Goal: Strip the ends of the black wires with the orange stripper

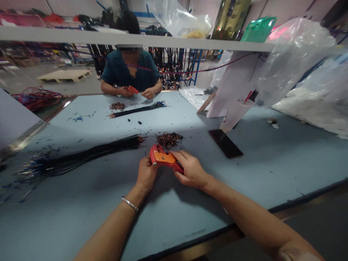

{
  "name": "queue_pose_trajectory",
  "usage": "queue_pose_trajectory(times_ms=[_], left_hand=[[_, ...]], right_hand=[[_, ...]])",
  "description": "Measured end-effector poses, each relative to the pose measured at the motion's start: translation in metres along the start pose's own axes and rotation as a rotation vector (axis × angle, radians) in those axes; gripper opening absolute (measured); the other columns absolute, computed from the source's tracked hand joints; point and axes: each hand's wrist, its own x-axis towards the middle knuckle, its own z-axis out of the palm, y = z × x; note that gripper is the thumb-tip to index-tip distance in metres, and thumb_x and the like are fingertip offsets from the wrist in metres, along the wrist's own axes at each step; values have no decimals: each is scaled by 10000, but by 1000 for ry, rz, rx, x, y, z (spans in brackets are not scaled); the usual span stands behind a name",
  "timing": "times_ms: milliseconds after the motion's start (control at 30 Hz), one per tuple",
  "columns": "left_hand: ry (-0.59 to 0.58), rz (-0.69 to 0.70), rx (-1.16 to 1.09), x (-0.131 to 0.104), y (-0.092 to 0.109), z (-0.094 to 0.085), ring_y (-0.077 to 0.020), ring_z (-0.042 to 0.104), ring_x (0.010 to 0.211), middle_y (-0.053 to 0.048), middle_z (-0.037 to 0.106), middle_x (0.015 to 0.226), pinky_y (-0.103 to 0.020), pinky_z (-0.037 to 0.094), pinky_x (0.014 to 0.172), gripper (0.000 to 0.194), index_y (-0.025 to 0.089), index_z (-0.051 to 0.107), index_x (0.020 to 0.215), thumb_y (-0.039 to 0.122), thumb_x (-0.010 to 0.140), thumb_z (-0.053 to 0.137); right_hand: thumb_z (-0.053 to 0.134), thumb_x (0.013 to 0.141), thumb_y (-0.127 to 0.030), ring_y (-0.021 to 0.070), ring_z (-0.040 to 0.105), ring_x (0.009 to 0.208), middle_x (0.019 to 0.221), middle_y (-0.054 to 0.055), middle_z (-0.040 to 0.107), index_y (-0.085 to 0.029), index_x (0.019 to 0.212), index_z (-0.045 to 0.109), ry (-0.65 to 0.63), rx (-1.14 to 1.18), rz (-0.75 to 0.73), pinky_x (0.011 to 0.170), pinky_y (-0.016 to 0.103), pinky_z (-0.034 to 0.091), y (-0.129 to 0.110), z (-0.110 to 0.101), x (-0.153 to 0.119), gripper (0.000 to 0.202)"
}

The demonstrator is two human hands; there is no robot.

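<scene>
Red-and-orange wire stripper (163, 158) sits above the blue surface (190, 214), its handle wrapped by the right hand's grip (191, 169); the left hand (147, 174) is at its head, fingers partly hidden, so I cannot tell whether they pinch a wire.

The bangle (129, 203) at the left hand (147, 175) is shiny metal; the phone (226, 143) beyond the right hand (191, 170) looks glossy, the tabletop (190, 210) under both smooth, matt.
</scene>
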Motion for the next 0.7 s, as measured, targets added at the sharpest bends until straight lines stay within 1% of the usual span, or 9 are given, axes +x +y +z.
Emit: queue_pose_trajectory(times_ms=[100,233,300,500,700], left_hand=[[-22,-41,16,0,-2,-1,-155,587,665,-8,668,674,-258,494,700,166,141,673,718,292,654,704],[-40,-18,65,1,-8,-5,-159,602,711,-29,699,762,-256,499,728,199,139,681,765,312,670,701],[-42,-2,78,1,-9,-6,-163,604,716,-34,704,773,-259,502,729,221,137,682,775,336,680,696],[-81,-56,29,2,1,-3,-167,607,696,-33,706,735,-271,509,732,236,133,693,758,336,647,738],[-74,-144,-70,2,9,2,-152,594,671,-23,703,706,-258,504,710,207,138,706,720,277,579,763]], right_hand=[[545,685,-148,284,587,1005,1158,156,610,-138,1301,468,4,-2,-3,913,452,506,1,1,0,621],[544,666,-148,295,588,1010,1152,163,614,-128,1291,474,7,-24,-27,913,455,506,2,1,0,630],[542,667,-151,297,589,1004,1147,169,615,-118,1288,476,8,-25,-35,912,456,507,2,1,0,626],[535,674,-139,284,595,995,1131,155,617,-133,1292,471,5,1,-13,904,443,511,3,1,0,621],[540,687,-136,283,593,987,1119,167,615,-114,1271,480,-2,-10,10,892,437,513,6,2,0,588]])
